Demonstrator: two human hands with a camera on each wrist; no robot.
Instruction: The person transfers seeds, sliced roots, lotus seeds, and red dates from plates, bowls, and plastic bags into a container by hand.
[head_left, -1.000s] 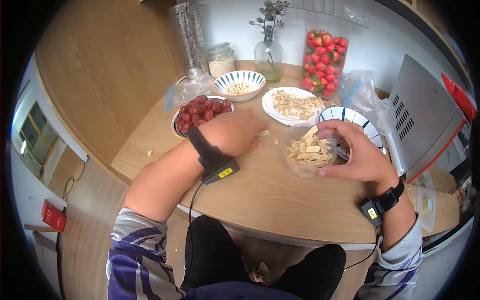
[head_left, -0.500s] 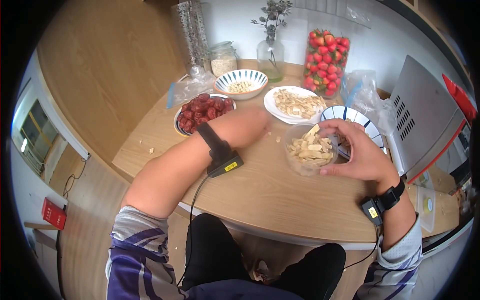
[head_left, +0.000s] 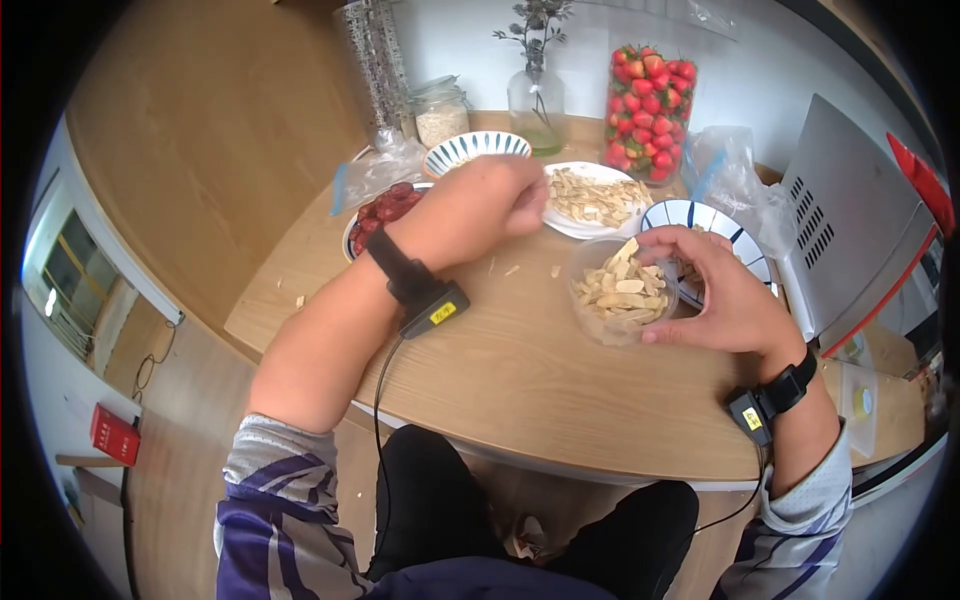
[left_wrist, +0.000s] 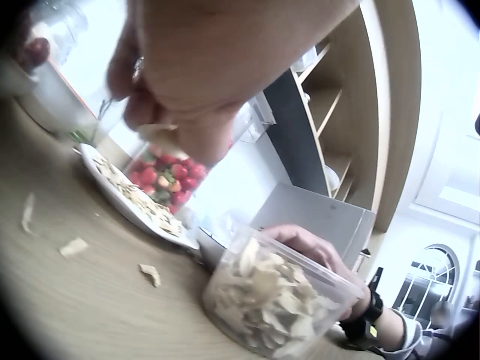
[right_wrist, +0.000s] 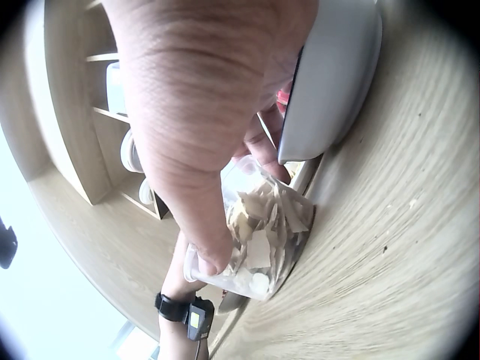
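My left hand (head_left: 492,200) is over the table between the red dates (head_left: 385,212) and the white plate (head_left: 588,228) of dried slices. In the left wrist view, its thumb and fingers pinch a pale dried slice (left_wrist: 163,138). My right hand (head_left: 722,292) grips the side of a clear plastic tub (head_left: 590,328), thumb at the near side and fingers at the far rim. Thicker pale yellow dried slices (head_left: 622,288) fill the tub, which stands on the table. Several loose pieces (left_wrist: 73,247) lie on the wood to its left.
Behind stand a striped bowl (head_left: 500,143), a glass jar (head_left: 440,112), a vase (head_left: 537,105) and a clear container of strawberries (head_left: 650,110). A blue-rimmed bowl (head_left: 735,225) sits beside my right hand. Plastic bags (head_left: 735,170) and a grey metal appliance (head_left: 850,215) are at the right.
My left hand has lifted and moved back from low over the loose pieces toward the striped bowl. The right hand keeps its grip on the tub.
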